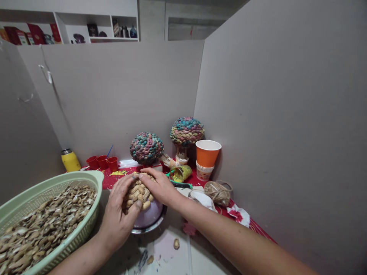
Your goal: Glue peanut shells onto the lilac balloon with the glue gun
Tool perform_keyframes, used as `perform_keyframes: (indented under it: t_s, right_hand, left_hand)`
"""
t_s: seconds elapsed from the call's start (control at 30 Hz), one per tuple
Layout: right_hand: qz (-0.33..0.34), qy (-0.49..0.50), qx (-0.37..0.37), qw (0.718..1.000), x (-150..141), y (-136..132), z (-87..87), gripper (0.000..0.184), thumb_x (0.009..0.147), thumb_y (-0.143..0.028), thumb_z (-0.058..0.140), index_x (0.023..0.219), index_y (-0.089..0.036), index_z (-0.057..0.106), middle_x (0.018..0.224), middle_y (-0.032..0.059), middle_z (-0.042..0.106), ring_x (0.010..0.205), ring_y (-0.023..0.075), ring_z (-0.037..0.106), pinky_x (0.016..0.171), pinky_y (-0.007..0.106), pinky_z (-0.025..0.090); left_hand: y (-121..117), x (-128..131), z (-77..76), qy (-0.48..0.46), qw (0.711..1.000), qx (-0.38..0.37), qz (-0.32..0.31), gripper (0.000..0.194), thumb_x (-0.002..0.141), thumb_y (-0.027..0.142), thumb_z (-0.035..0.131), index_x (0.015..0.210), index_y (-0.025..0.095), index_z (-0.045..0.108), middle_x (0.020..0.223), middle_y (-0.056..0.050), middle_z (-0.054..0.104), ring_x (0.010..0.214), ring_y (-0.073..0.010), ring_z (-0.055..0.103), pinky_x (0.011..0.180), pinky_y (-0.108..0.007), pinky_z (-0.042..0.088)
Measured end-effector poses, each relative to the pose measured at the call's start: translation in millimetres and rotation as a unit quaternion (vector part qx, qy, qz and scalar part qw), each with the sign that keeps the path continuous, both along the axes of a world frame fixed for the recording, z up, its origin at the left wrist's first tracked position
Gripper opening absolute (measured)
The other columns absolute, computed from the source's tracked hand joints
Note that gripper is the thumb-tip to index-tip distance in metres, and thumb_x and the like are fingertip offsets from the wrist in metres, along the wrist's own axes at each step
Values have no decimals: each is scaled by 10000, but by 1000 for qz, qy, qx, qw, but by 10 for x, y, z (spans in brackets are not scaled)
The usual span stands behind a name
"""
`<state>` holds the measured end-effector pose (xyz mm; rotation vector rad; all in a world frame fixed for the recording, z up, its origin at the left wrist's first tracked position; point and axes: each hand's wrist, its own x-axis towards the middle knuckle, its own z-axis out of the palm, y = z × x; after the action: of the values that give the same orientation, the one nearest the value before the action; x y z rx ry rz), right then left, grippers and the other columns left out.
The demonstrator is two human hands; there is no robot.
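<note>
A light purple dome [150, 214], its upper part covered with tan peanut shells [138, 194], rests in a shiny metal bowl [151, 229]. My left hand [122, 206] curves round the near left side, with the thumb pressed on the shells. Over the top and right side lies my right hand [157, 186], its fingers bent onto the shells. Both hands cup the dome between them; some fingertips are hidden. One loose peanut shell [176, 243] lies on the work surface in front.
At left stands a green basket [99, 183] heaped with shells. Behind are a yellow bottle [70, 160], red cups [102, 162], two colourful shell-covered domes [147, 148] [187, 131] and an orange paper cup [208, 153]. Twine [218, 192] lies right, beside a grey partition [281, 114].
</note>
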<state>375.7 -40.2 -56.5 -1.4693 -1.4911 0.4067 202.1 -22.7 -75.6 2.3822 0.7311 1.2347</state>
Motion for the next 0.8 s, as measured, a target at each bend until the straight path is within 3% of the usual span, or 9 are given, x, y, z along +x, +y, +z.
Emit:
perform_keyframes:
  t_s: [0.13,0.3,0.43,0.57,0.8]
  right_hand:
    - [0,5,-3,1000,15,-11,8,349,891,-407,540,1108,-174,683,1114,85,698,1052,266,619,939,384,450]
    - [-4,22,0,1000,76,7,-10,330,909,-422,508,1047,-190,698,1060,60,713,1011,239,625,908,350,451]
    - [-7,34,-4,999,131,21,-26,404,928,-481,433,978,-186,704,968,48,718,957,242,626,862,345,455]
    - [-6,42,-3,999,153,17,-42,457,910,-530,414,949,-177,702,935,54,714,937,257,619,846,359,451]
    - [1,63,0,998,163,-11,-129,590,906,-621,363,1056,-159,697,1051,99,705,1056,290,603,949,413,433]
  left_hand:
    - [16,-28,-27,-33,999,-27,-4,435,914,391,487,1318,231,488,1383,-131,522,1288,-314,450,1097,-581,314]
    - [31,-57,-172,-105,992,-52,55,553,917,443,474,1414,225,373,1467,-146,424,1363,-333,362,1128,-598,246]
    - [31,-117,-396,-80,991,-92,55,688,891,453,523,1480,237,239,1532,-160,326,1399,-357,311,1126,-621,238]
    - [39,-165,-591,-49,993,-87,59,814,856,459,577,1504,238,138,1543,-192,293,1401,-390,305,1099,-658,261]
    - [37,-178,-688,-13,997,-30,73,965,772,395,692,1504,262,77,1528,-211,314,1376,-417,343,1052,-681,328]
